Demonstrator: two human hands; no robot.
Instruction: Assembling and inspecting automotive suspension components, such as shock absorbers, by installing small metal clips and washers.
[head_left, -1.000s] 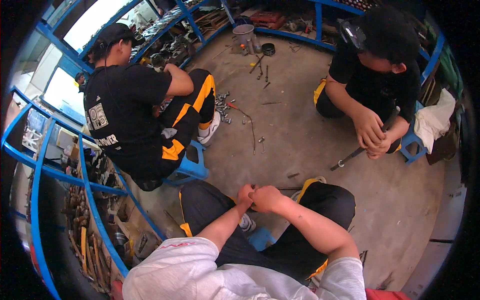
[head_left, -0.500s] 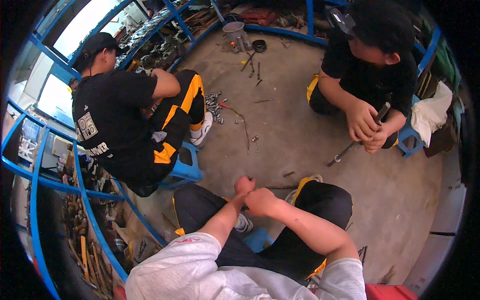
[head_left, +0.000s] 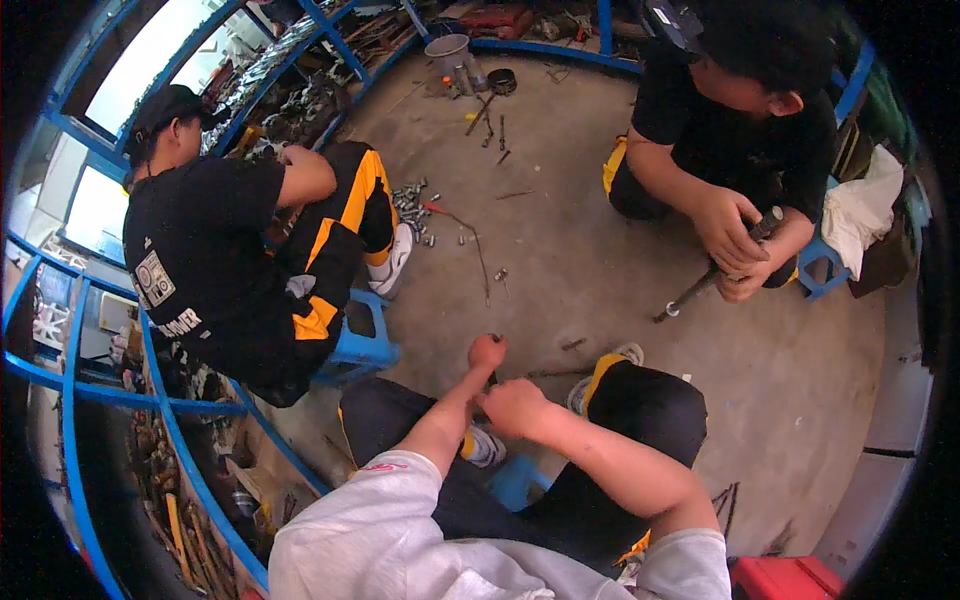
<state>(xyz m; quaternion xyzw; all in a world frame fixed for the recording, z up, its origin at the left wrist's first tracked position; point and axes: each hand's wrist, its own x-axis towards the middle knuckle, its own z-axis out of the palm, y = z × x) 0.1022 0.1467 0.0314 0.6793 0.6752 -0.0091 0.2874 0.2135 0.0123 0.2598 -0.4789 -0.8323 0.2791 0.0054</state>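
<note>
My left hand is closed in a fist in front of my knees. A short dark end shows at its top, and a dark piece shows between it and my right hand, its kind too small to tell. My right hand is closed just nearer to me and to the right, and its grip hides what is in it. Beyond it a thin dark rod lies toward my right shoe; whether a hand touches it I cannot tell. A short bolt-like piece lies on the floor beyond the rod.
At the right, a seated co-worker holds a dark metal bar in both hands. Another sits left on a blue stool. Small metal fittings, a red-ended rod and a grey bucket stand or lie ahead. Blue racks line the left.
My left hand has moved forward, away from my right hand, opening a gap with a dark piece in it. My right hand stays closed. The view has shifted slightly.
</note>
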